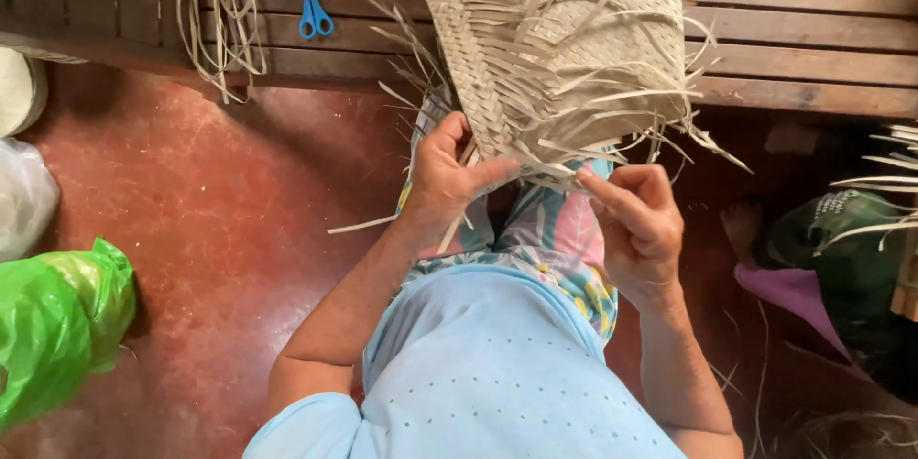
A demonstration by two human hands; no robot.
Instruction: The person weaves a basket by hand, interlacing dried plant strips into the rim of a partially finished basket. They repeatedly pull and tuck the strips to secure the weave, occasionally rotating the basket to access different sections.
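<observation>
Both hands (449,177) (636,220) apparently pinching woven mat (564,29) strips

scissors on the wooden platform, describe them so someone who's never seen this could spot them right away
Look at the slatted wooden platform across the top of the view. Left of the half-woven palm-leaf mat, beside a hanging bundle of loose strips, lie the scissors. Their bright blue handles are the only blue thing on the brown boards.

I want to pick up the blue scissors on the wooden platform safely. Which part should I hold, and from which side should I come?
Probably grip the scissors by the blue handle loops, coming from the near, floor side. They lie flat on the wooden platform, loops toward the person, closed blades pointing away.
</observation>
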